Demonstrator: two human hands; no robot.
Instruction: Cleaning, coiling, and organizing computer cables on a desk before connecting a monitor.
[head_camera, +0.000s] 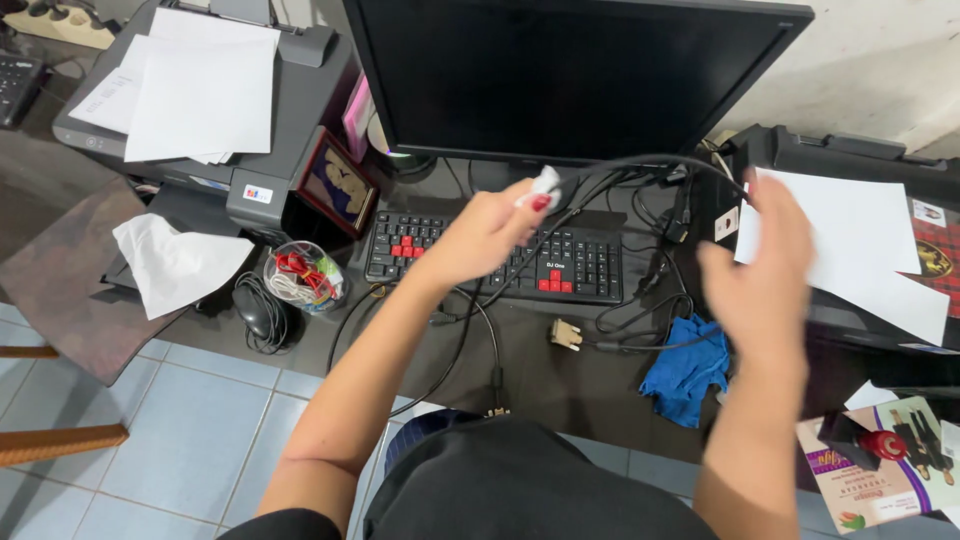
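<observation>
My left hand (487, 232) is raised over the black keyboard (585, 262) and pinches a small white wad (545, 184) where a black cable (640, 161) starts. That cable arcs to the right, past my right hand (765, 268). My right hand is blurred, fingers spread, in front of white paper (860, 235) on the right printer; it holds nothing that I can see. A dark monitor (570, 70) stands behind both hands.
A blue cloth (688, 370) and a loose cable connector (566, 334) lie on the dark desk. A printer with paper (200, 95), a crumpled tissue (172, 262), a mouse (255, 310), a cup of clips (303, 277) and a small framed picture (337, 184) are on the left.
</observation>
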